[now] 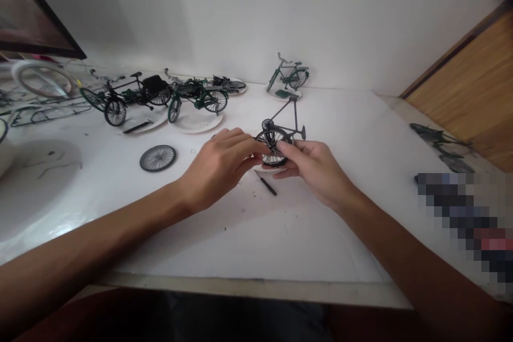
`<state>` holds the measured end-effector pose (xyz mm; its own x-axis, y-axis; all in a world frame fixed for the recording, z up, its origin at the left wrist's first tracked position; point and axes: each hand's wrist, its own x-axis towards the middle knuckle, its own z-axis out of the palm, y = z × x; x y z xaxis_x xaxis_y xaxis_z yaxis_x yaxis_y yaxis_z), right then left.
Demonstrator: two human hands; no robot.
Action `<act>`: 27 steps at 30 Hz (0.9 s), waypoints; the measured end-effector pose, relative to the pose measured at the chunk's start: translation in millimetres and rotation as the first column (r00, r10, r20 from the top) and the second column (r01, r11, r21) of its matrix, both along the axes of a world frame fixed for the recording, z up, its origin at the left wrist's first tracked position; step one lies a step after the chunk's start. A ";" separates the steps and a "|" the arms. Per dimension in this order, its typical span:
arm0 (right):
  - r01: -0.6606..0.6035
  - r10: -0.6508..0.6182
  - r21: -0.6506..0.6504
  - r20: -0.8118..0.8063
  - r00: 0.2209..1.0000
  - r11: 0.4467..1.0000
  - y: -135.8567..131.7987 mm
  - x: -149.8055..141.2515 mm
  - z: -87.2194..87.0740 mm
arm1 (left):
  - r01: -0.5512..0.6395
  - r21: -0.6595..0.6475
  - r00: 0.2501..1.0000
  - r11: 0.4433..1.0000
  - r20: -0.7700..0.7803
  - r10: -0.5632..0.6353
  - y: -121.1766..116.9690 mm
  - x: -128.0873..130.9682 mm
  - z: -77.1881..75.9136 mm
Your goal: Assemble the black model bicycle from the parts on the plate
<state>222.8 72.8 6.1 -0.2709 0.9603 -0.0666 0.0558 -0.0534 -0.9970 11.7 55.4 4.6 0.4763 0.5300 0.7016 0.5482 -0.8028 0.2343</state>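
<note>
A dark model bicycle frame point(295, 117) with one spoked wheel point(276, 141) fitted is held up over the table, its parts angled upward. My right hand point(316, 168) grips it at the wheel, thumb on the near face and fingers below and behind. My left hand point(224, 157) comes in from the other side, fingertips pinched together at the wheel's hub; whatever is between them is too small to tell. Beneath the hands lies a small tool with a thin shaft and black handle point(267, 186). A loose spoked wheel point(158, 158) rests flat left of my left hand.
Finished-looking model bicycles point(198, 97) and a model tricycle point(134, 91) stand at the back left by paper plates point(196, 124). Another green bicycle point(288, 72) is against the wall. Wire frames point(52, 109) lie far left under a screen point(36, 10). A dark model point(441, 139) sits right.
</note>
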 end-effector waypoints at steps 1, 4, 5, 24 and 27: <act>0.000 0.000 0.001 0.007 1.000 1.000 -0.1 -0.6 -0.6 | 0.010 -0.008 1.000 1.000 -0.010 -0.010 -1.2 1.7 -0.8; -0.007 0.007 0.019 0.017 1.000 1.000 -1.3 -2.3 -1.2 | 0.031 -0.041 0.999 0.999 -0.019 -0.032 -3.4 5.5 -4.1; -0.009 0.009 0.020 0.012 1.000 1.000 -1.9 -2.7 -1.0 | 0.033 -0.050 0.999 0.998 -0.009 -0.034 -3.4 6.0 -5.2; -0.002 0.003 -0.015 0.067 0.998 1.000 -4.3 -6.0 4.6 | 0.040 -0.166 0.999 0.985 0.000 -0.041 -5.4 5.8 -6.6; -0.013 0.013 -0.013 0.058 0.998 1.000 -5.3 -6.0 4.8 | 0.035 -0.174 0.999 0.984 0.007 -0.034 -5.2 5.2 -7.0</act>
